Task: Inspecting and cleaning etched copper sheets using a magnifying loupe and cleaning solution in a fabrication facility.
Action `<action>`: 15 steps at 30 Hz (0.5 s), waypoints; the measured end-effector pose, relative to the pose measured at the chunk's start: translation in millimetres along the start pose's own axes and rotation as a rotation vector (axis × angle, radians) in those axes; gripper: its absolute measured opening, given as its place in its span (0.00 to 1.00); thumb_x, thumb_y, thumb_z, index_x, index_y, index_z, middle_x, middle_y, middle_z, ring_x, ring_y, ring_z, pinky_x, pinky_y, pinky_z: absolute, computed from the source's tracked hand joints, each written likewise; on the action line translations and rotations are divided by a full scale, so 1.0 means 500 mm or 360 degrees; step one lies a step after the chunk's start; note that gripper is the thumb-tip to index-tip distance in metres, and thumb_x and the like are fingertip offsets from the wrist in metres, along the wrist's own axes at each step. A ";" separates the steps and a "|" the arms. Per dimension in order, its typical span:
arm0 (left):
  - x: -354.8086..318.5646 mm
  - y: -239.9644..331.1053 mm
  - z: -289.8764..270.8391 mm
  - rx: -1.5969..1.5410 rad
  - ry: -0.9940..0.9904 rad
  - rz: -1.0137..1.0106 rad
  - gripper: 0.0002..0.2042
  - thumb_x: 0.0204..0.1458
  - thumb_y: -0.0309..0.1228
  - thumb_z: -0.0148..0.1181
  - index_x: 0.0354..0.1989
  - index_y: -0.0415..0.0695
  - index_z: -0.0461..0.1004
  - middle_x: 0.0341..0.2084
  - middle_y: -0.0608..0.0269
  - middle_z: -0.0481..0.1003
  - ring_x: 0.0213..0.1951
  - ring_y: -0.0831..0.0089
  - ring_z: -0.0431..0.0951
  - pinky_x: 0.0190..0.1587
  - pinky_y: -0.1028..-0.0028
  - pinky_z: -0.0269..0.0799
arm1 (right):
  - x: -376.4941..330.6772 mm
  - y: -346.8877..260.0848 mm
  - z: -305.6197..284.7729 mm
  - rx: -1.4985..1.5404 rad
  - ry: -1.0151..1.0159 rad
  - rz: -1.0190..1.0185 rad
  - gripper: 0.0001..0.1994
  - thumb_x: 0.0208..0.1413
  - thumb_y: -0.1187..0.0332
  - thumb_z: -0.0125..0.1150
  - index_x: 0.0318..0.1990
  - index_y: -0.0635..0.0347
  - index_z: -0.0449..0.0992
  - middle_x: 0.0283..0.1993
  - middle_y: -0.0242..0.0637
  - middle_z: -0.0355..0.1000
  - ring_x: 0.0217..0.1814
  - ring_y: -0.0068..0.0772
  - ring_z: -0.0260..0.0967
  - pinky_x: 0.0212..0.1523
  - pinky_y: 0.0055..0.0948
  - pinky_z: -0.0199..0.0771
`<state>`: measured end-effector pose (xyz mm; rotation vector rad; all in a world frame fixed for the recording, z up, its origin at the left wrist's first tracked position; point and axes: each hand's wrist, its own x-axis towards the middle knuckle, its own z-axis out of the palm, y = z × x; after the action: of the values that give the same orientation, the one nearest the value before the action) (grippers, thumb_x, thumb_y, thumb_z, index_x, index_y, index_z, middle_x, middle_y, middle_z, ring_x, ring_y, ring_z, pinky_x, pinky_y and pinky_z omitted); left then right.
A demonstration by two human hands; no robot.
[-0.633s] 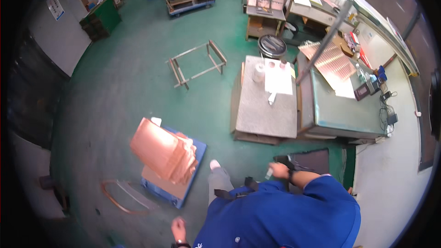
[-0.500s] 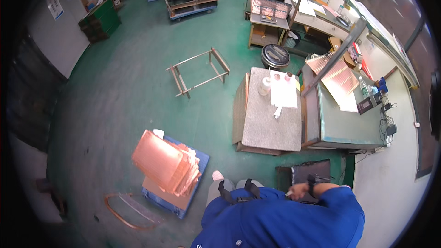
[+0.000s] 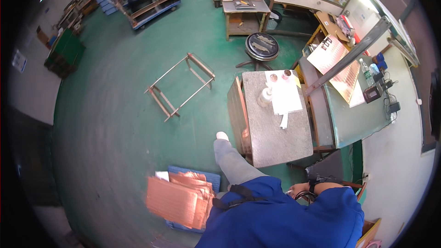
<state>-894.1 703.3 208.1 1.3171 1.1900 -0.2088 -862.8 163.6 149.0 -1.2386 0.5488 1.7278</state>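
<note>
Foot nearer the grey table now, pale object in right hand

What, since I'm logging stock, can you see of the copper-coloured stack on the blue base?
The copper-coloured stack lies on a blue base, left of the person's leg. Its sheets look thin, roughly rectangular and metallic, faintly lined, and lie unevenly, edges out of line. A white piece shows by its far edge. The right hand is apart from it.
</note>
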 end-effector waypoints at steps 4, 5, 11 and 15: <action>0.104 0.115 0.058 0.0068 -0.0014 -0.0078 0.22 0.58 0.40 0.42 0.55 0.38 0.62 0.52 0.53 0.67 0.54 0.64 0.66 0.57 0.70 0.59 | -0.078 -0.244 -0.007 -0.0507 0.0406 0.0207 0.17 0.48 0.67 0.59 0.47 0.59 0.71 0.34 0.35 0.73 0.32 0.27 0.70 0.32 0.27 0.72; 0.119 0.144 0.064 0.0078 -0.0011 -0.0098 0.22 0.58 0.40 0.42 0.55 0.38 0.62 0.52 0.53 0.66 0.54 0.64 0.66 0.57 0.70 0.59 | -0.068 -0.276 -0.025 -0.0794 0.0581 0.0271 0.17 0.48 0.67 0.59 0.46 0.59 0.71 0.34 0.35 0.73 0.32 0.27 0.71 0.31 0.28 0.72; 0.215 0.310 0.107 0.0114 0.0033 -0.0181 0.22 0.58 0.40 0.42 0.56 0.38 0.61 0.53 0.52 0.66 0.54 0.64 0.65 0.57 0.70 0.59 | -0.153 -0.476 -0.095 -0.0265 0.0636 0.0174 0.16 0.56 0.63 0.49 0.50 0.57 0.66 0.35 0.32 0.74 0.32 0.21 0.71 0.28 0.24 0.72; 0.274 0.409 0.151 0.0141 -0.0024 -0.0177 0.22 0.58 0.40 0.42 0.56 0.38 0.60 0.53 0.52 0.65 0.54 0.63 0.65 0.57 0.70 0.59 | -0.166 -0.534 -0.126 -0.0145 0.0870 0.0097 0.13 0.54 0.64 0.49 0.45 0.59 0.69 0.32 0.32 0.75 0.29 0.22 0.72 0.23 0.25 0.72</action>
<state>-646.8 774.1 217.8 1.3246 1.2544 -0.3548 -594.5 210.4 238.3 -1.7892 0.8361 1.4662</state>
